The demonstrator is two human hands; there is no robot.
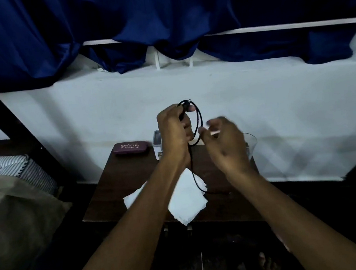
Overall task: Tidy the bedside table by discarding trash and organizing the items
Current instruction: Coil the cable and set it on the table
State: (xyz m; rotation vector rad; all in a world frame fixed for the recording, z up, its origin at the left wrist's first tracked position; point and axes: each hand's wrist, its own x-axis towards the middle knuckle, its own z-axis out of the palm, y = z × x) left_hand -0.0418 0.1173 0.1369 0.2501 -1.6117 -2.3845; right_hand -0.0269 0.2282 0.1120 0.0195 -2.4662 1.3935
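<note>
Left hand (173, 131) grip tight around looped black cable (199, 119); blurred right hand (222, 141), grip unclear.

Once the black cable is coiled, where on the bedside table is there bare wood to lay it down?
Bare wood shows on the bedside table's left half, between the maroon glasses case at the back and the white tissue at the front. The back right is crowded: a white box and a clear glass. The cable trails over the tissue.

Left hand (175, 133) grips looped black cable (195, 121) above the bedside table (116, 186); blurred right hand (224, 142) just beside it; white tissue (187, 202) at front edge, maroon spectacle case (131, 148) at back-left corner.
</note>
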